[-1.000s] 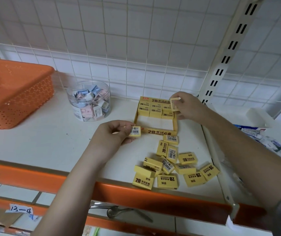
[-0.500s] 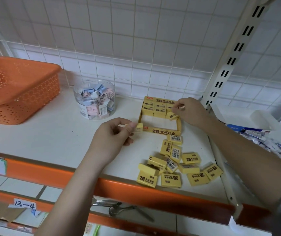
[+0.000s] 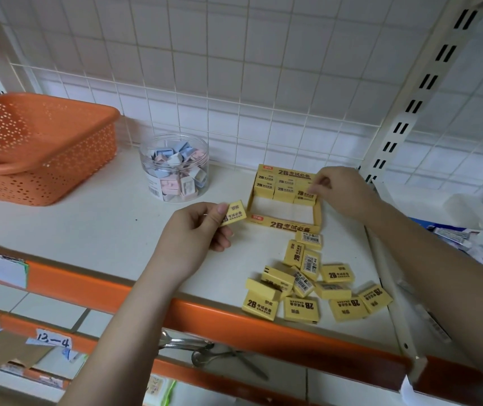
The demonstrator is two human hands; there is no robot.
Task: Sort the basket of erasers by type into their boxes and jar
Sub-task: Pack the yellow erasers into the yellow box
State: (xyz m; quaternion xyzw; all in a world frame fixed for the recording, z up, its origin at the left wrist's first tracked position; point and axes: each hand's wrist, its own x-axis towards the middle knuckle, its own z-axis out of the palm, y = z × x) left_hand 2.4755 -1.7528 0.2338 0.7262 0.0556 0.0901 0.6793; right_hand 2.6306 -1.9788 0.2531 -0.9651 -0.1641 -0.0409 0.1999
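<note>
soft even light, slight blur, warped edges

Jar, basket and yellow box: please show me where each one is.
Jar point(image 3: 175, 183): head view, on its clear front wall.
Basket point(image 3: 58, 177): head view, on its perforated front wall.
Yellow box point(image 3: 285, 224): head view, on its printed front wall.

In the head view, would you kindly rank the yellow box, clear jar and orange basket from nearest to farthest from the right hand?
From the right hand:
1. Yellow box, directly under its fingertips.
2. Clear jar, further left.
3. Orange basket, far left of the shelf.
</note>
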